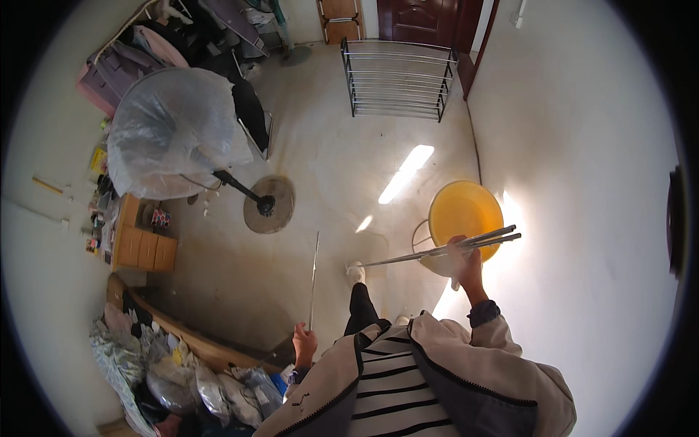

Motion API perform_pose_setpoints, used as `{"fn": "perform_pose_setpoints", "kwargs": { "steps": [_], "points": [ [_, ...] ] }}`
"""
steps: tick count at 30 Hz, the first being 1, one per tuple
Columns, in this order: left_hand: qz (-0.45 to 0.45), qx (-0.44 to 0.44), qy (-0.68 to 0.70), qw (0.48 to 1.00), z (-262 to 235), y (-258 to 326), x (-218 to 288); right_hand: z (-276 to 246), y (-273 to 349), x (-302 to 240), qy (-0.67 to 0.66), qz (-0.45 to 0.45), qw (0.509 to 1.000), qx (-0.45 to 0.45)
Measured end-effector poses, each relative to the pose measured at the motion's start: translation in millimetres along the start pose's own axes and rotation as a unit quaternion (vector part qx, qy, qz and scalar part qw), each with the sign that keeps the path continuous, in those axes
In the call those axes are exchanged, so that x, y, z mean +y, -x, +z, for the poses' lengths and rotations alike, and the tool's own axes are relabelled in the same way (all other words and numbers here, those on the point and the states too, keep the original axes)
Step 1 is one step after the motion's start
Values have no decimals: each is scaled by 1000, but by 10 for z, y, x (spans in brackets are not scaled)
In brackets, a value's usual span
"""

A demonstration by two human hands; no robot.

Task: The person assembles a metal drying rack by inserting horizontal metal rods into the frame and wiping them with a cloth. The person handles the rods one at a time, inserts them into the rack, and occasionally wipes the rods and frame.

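Note:
My left hand [304, 344], low and just left of centre, is closed around the lower end of a thin metal rod [314, 280] that points away from me. On the right, my right hand [466, 264] grips a bundle of several slim metal tubes [393, 258]. The bundle lies nearly level across my front, its thicker ends to the right of the hand and its far tips reaching left above my shoe. Beneath that hand stands a yellow basin [470, 204] on a stand with thin legs, partly covered by the tubes and my hand.
A rack of metal bars with black sides [399, 80] stands ahead near a dark red door [419, 20]. To the left are a plastic-covered standing fan [171, 131] with a round base [284, 215], a wooden drawer unit [145, 247] and bagged items [175, 386]. A white wall [582, 218] borders the right.

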State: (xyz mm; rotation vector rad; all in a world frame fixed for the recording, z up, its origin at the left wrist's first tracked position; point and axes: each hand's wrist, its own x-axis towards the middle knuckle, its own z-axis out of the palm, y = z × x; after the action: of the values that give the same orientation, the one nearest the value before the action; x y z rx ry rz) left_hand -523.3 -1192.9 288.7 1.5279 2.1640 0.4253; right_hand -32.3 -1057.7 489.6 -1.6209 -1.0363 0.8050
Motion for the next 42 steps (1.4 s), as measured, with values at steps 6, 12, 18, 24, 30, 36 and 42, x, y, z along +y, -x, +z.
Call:
{"fn": "perform_pose_setpoints", "kwargs": {
  "steps": [6, 12, 18, 24, 30, 36, 42],
  "points": [
    [-70, -159, 185, 967, -419, -1680, 535, 802, -1024, -270, 22, 36, 999, -12],
    [-142, -338, 396, 842, -579, -3452, 1708, 922, -1734, -431, 1, 79, 994, 81],
    [-111, -421, 480, 762, -156, -4724, 2788, 953, -2330, -248, 21, 148, 976, 159],
    [6, -423, 382, 822, 235, -5703, 4091, 974, -3316, 95, 15, 137, 965, 225],
    [162, -393, 302, 853, 646, -6528, 5031, 928, -4060, 272, -52, 169, 930, 322],
    [460, -271, 172, 828, 1278, -7224, 5942, 696, -4699, 333, -65, 212, 900, 375],
    [574, -277, 125, 760, 1786, -7689, 7025, 541, -5173, 557, -35, 229, 854, 465]
  ]
}}
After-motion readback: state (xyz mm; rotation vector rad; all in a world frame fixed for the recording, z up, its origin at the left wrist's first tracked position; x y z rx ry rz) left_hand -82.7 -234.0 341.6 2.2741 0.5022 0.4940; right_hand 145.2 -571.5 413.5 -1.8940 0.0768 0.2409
